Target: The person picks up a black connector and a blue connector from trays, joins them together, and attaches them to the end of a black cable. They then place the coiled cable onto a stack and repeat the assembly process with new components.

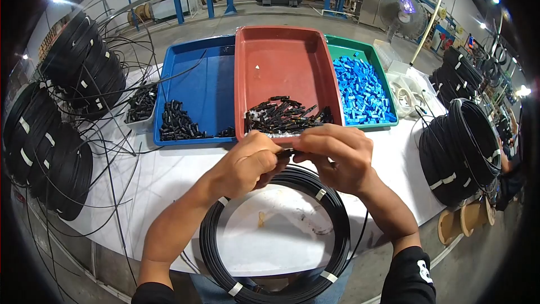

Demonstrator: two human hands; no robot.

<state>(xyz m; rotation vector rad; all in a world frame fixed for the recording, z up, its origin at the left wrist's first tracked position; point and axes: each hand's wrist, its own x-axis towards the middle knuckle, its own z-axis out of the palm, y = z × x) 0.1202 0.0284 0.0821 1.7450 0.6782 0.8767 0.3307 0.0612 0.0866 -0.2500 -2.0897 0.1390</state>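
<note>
In front of the red tray (287, 59), both hands meet at a small black part (286, 153). My left hand (247, 164) has its fingers pinched round the part's left end. My right hand (336, 155) is closed on its right end, and the fingers hide most of it. Below the hands lies a coil of black cable (209, 242), bound with white tape, at the table's front edge. Black connector pieces (284, 114) are heaped at the near end of the red tray, just behind the hands.
A blue tray (197, 67) holds black parts, and a green tray (384, 73) holds small blue pieces (363, 93). Black cable coils stand at the left (48, 152) and right (458, 152), with loose cable ends sticking out at left. A clear container (408, 98) sits beyond the green tray.
</note>
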